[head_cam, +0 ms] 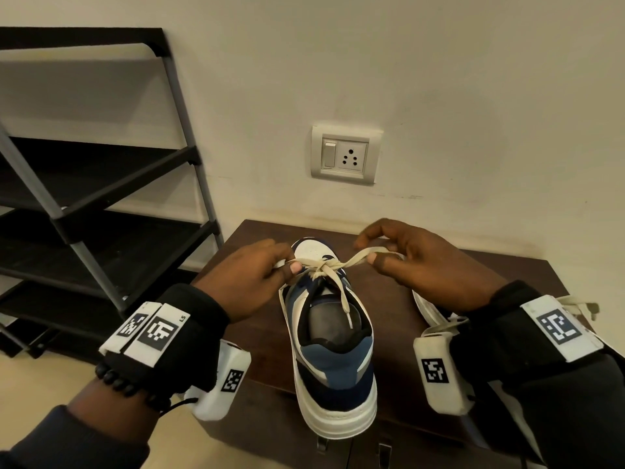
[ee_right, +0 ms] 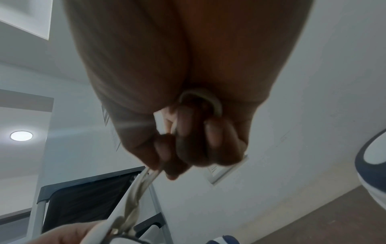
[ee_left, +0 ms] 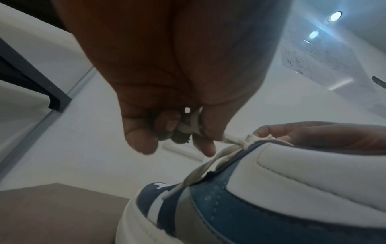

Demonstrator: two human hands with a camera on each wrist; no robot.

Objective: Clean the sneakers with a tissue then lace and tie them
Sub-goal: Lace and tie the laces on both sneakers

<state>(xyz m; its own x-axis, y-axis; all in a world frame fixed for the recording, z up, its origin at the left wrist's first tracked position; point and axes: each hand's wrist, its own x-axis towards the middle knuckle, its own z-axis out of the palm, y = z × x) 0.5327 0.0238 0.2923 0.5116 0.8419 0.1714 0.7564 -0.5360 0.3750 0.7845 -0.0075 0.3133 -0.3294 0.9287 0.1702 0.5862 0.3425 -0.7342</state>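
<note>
A white, blue and navy sneaker (head_cam: 333, 360) stands heel towards me on a dark wooden stool (head_cam: 399, 299). Its cream lace (head_cam: 324, 265) crosses in a knot over the tongue. My left hand (head_cam: 253, 275) pinches the left lace loop just left of the knot; the left wrist view shows the left hand (ee_left: 177, 128) curled round the lace (ee_left: 236, 140) above the sneaker (ee_left: 261, 189). My right hand (head_cam: 416, 262) pinches the right lace strand, stretched out sideways. The right wrist view has the right hand (ee_right: 188, 140) gripping the lace (ee_right: 142, 189). A second sneaker (head_cam: 429, 309) lies partly hidden under my right wrist.
A black and grey shoe rack (head_cam: 101, 198) stands to the left against the wall. A wall socket with switch (head_cam: 345, 155) sits above the stool. One loose lace end (head_cam: 348, 306) hangs into the sneaker's opening. Beige floor (head_cam: 50, 377) lies below left.
</note>
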